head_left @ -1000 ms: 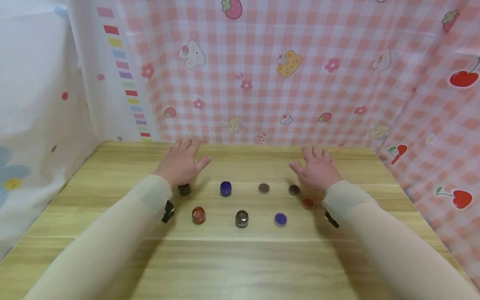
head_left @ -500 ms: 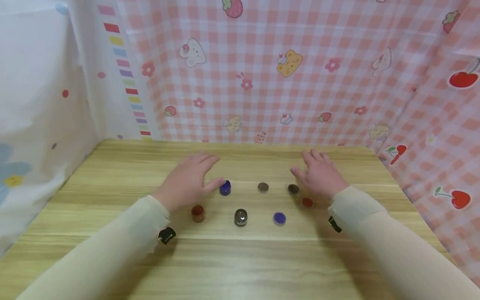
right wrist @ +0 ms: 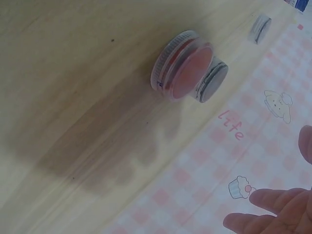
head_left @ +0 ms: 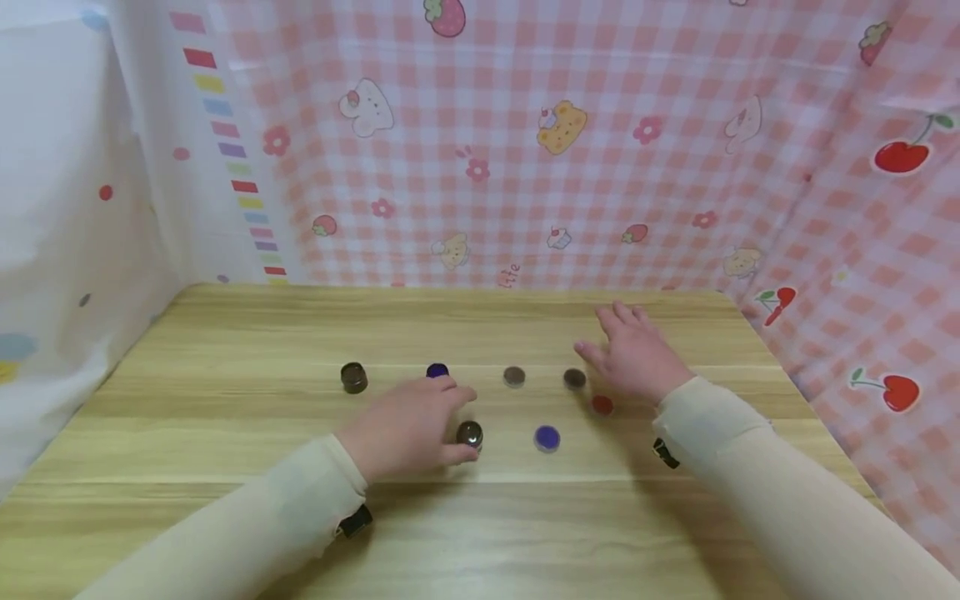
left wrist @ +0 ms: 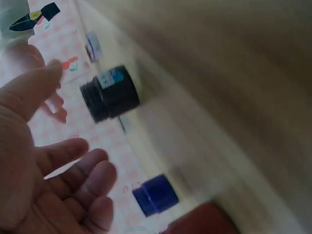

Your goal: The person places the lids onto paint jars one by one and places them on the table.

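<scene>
My left hand [head_left: 408, 429] reaches over the table, thumb and fingers apart on either side of a small dark open jar [head_left: 469, 435]. In the left wrist view that black jar [left wrist: 113, 92] carries a label and stands apart from the fingertips. A blue jar [head_left: 437, 371] is partly covered by the left hand; a red jar [left wrist: 204, 222] shows only at the left wrist view's bottom edge. My right hand [head_left: 637, 354] hovers with spread fingers, holding nothing, beside a dark round lid [head_left: 574, 379] and a red lid [head_left: 602, 405].
Another dark jar [head_left: 354, 378] stands on the left of the wooden table [head_left: 510, 533]. A blue-purple lid [head_left: 547, 438] and a grey-brown lid [head_left: 513, 377] lie near the middle. Patterned cloth [head_left: 480, 125] hangs along the back and sides.
My left hand has come from the back left, toward the front and right, to the dark middle jar. The left dark jar is uncovered and the red jar hidden. The right hand barely moved.
</scene>
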`<move>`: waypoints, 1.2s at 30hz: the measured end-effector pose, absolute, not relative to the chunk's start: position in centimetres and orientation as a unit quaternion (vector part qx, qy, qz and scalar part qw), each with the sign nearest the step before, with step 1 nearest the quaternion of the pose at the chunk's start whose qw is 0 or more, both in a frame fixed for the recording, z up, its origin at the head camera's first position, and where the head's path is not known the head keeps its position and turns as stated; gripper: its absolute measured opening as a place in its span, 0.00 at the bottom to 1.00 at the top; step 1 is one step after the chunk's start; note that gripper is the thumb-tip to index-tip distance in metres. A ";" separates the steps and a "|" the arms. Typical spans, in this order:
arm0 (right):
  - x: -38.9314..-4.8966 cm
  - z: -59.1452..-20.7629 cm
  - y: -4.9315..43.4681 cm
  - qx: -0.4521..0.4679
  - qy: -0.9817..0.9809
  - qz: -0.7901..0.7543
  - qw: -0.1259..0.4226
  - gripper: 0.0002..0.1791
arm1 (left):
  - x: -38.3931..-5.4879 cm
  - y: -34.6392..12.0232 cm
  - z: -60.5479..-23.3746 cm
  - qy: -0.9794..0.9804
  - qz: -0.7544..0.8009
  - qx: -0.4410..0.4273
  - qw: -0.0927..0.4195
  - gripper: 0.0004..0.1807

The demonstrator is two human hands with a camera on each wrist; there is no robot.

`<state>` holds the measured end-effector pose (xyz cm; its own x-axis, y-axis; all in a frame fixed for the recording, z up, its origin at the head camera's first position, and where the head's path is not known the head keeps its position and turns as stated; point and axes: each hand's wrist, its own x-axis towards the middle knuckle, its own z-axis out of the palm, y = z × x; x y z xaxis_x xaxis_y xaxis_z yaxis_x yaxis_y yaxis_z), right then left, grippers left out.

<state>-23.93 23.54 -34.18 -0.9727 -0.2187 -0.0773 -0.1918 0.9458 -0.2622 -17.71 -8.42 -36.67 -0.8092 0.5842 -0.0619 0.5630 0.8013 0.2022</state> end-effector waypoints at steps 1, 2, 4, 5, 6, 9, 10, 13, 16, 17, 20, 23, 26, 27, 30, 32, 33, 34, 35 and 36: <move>-23.9 -34.2 23.5 -0.104 0.985 -0.127 0.053 0.44 | -17.7 -8.4 -36.9 0.948 0.089 0.298 0.072 0.41; -23.9 -34.2 23.5 -0.104 0.985 -0.126 0.053 0.44 | -17.7 -8.3 -37.1 0.948 0.091 0.294 0.080 0.40; -23.9 -34.3 23.4 -0.103 0.985 -0.125 0.055 0.44 | -17.7 -8.3 -37.5 0.947 0.099 0.289 0.094 0.38; -23.9 -34.3 23.4 -0.104 0.985 -0.124 0.056 0.44 | -17.7 -8.3 -37.7 0.947 0.105 0.288 0.098 0.36; -23.9 -34.4 23.4 -0.105 0.985 -0.124 0.056 0.45 | -17.8 -8.3 -37.9 0.946 0.108 0.288 0.100 0.33; -23.8 -34.4 23.3 -0.105 0.985 -0.123 0.058 0.45 | -17.9 -8.3 -38.2 0.945 0.115 0.290 0.102 0.27; -23.8 -34.4 23.3 -0.106 0.985 -0.122 0.057 0.45 | -17.9 -8.3 -38.3 0.944 0.115 0.290 0.104 0.25; -23.8 -34.4 23.2 -0.105 0.986 -0.119 0.056 0.44 | -17.9 -8.1 -38.2 0.944 0.110 0.294 0.105 0.21; -23.9 -34.4 23.2 -0.106 0.986 -0.116 0.056 0.44 | -17.9 -7.8 -38.0 0.943 0.108 0.298 0.105 0.17; -23.9 -34.4 23.2 -0.106 0.986 -0.113 0.057 0.44 | -17.9 -7.7 -38.0 0.942 0.109 0.298 0.105 0.15; -23.9 -34.3 23.2 -0.111 0.986 -0.109 0.056 0.44 | -18.0 -7.6 -38.0 0.942 0.115 0.298 0.107 0.13; -24.0 -34.2 23.2 -0.113 0.986 -0.108 0.056 0.44 | -18.2 -7.6 -38.1 0.941 0.119 0.297 0.108 0.12; -24.0 -34.1 23.2 -0.112 0.986 -0.111 0.059 0.44 | -18.3 -7.6 -38.1 0.941 0.118 0.299 0.106 0.12; -24.0 -34.1 23.2 -0.113 0.986 -0.111 0.059 0.44 | -18.3 -7.6 -38.2 0.941 0.117 0.300 0.105 0.12; -24.0 -34.1 23.1 -0.114 0.985 -0.111 0.061 0.44 | -18.3 -7.7 -38.2 0.941 0.113 0.304 0.101 0.12; -24.1 -34.0 23.1 -0.116 0.985 -0.110 0.060 0.44 | -18.3 -7.7 -38.2 0.940 0.113 0.305 0.101 0.13; -24.1 -34.0 23.0 -0.116 0.985 -0.110 0.059 0.43 | -18.3 -7.7 -38.2 0.940 0.113 0.305 0.101 0.13; -24.1 -34.0 23.0 -0.116 0.985 -0.110 0.058 0.43 | -18.4 -7.8 -38.2 0.940 0.115 0.304 0.102 0.12; -24.1 -33.9 22.9 -0.117 0.985 -0.110 0.056 0.42 | -18.4 -7.8 -38.2 0.940 0.117 0.302 0.103 0.12; -24.1 -33.9 22.9 -0.119 0.985 -0.109 0.053 0.42 | -18.4 -7.8 -38.2 0.940 0.122 0.301 0.104 0.12</move>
<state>-24.14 22.90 -33.90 -0.9659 -0.2469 -0.0785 -0.2237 0.9477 -0.2278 -18.42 -7.81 -38.18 -0.7976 0.5908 -0.1218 0.5399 0.7892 0.2927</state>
